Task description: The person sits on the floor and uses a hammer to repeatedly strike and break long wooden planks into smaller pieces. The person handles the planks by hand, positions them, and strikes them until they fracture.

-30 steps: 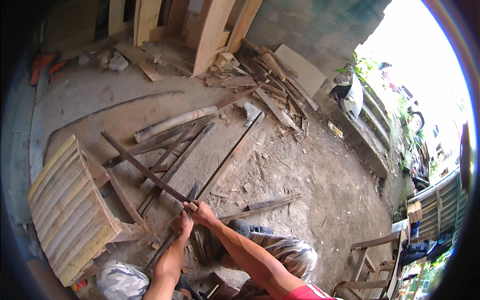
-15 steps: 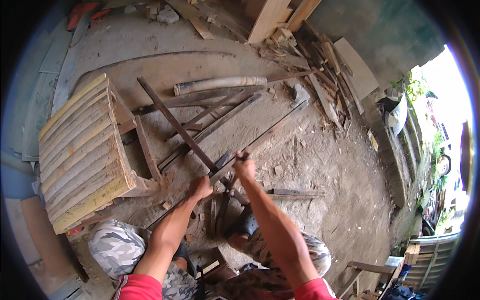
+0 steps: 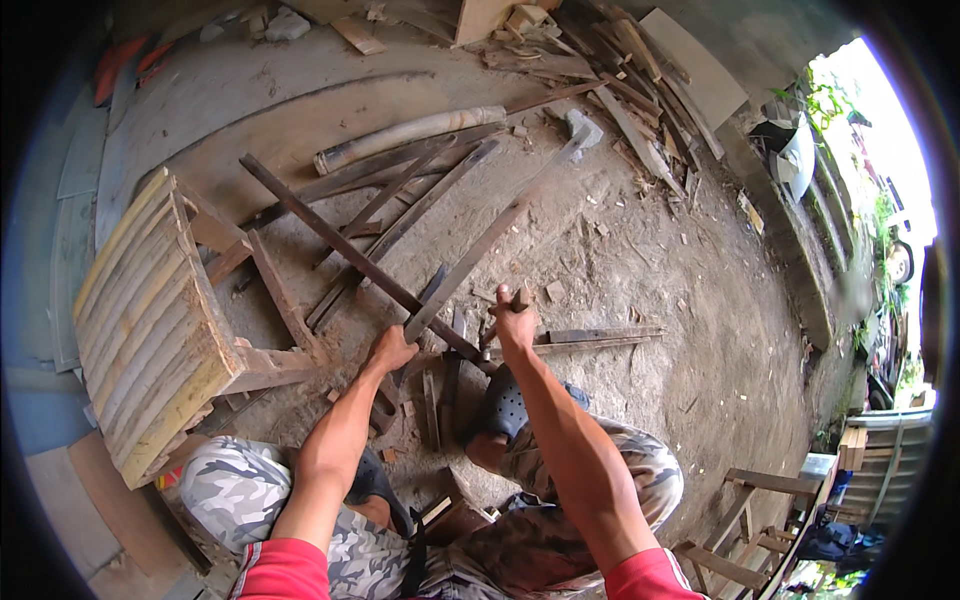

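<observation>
My left hand (image 3: 390, 350) is closed round the near part of a long, narrow wooden board (image 3: 475, 258), which slants away to the upper right. The board crosses a dark wooden strip (image 3: 325, 227) just beyond my left fingers. My right hand (image 3: 515, 328) is a little to the right of the board, apart from it. It is wrapped round a tool with a brown wooden handle (image 3: 520, 298), whose end sticks up above the fist. The tool's working end is mostly hidden beneath the hand. Below, my foot in a dark perforated clog (image 3: 508, 402) rests near the lower end of the dark strip.
A slatted wooden frame (image 3: 145, 330) stands at the left. Beyond the board lie several dark timbers (image 3: 420, 215) and a pale tube (image 3: 410, 138). Scrap wood (image 3: 640, 110) is piled at the back right. Short pieces (image 3: 600, 338) lie right of my right hand.
My right hand has moved right, away from the board, with the wooden-handled tool in it. The board now slants more steeply, still in my left hand. The whole view has shifted slightly.
</observation>
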A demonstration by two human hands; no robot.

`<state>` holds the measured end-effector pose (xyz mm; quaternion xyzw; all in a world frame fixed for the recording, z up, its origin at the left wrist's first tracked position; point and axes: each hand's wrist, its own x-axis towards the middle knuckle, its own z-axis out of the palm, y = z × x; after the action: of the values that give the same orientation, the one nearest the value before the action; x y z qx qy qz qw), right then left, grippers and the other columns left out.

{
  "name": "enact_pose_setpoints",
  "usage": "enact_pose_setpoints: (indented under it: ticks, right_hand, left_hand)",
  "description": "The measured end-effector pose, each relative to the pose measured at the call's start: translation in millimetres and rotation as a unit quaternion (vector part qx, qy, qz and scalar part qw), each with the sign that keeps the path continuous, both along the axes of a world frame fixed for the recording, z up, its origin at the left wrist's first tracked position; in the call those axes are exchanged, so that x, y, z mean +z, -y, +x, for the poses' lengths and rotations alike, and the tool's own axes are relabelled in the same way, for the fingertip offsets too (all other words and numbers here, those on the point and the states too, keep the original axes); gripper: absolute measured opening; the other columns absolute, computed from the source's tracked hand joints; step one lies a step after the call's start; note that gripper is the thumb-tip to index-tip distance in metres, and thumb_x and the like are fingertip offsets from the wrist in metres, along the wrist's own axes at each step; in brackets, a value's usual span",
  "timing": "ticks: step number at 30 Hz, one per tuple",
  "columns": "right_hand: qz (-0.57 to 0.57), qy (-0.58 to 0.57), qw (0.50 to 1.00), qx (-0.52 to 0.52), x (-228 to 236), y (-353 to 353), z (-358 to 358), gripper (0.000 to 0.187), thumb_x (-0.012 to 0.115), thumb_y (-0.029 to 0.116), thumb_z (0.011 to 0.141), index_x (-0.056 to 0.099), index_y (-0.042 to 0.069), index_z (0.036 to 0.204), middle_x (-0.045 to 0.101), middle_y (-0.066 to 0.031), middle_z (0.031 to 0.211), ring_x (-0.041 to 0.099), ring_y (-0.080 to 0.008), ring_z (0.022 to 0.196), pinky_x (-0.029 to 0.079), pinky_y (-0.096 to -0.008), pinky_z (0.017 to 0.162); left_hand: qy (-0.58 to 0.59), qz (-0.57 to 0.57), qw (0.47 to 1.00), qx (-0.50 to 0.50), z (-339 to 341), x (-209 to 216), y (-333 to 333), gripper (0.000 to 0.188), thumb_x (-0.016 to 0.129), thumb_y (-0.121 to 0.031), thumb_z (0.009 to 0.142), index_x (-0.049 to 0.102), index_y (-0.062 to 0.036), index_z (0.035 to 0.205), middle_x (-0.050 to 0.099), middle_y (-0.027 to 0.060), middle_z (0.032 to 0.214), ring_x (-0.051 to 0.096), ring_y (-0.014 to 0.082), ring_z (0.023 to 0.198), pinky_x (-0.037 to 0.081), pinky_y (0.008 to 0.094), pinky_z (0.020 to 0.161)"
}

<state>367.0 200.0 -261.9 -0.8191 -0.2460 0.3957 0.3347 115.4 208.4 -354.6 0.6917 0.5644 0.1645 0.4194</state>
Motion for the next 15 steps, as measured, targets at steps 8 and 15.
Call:
enact_pose_setpoints:
  ticks: [8,15]
  right_hand:
    - [0.152,0.031,0.986,0.057,48,72,-18,0.055,0.046,0.050,0.100,0.067,0.000,0.093,0.070,-0.0147,0.087,0.065,-0.0227,0.080,0.048,-0.0370,0.072]
    - [0.233,-0.123,0.964,-0.031,147,117,-2,0.045,0.048,0.048,0.100,0.049,0.006,0.084,0.067,-0.0130,0.084,0.064,-0.0200,0.081,0.047,-0.0385,0.079]
  left_hand:
    - [0.085,-0.221,0.969,0.065,1,20,-2,0.059,0.080,-0.054,0.071,0.067,-0.0008,0.094,0.067,0.0099,0.076,0.062,0.0153,0.061,0.050,0.0313,0.053]
    - [0.059,-0.292,0.953,0.056,-32,18,23,0.062,0.078,-0.055,0.075,0.066,0.0030,0.093,0.067,0.0087,0.074,0.061,0.0160,0.057,0.051,0.0314,0.050]
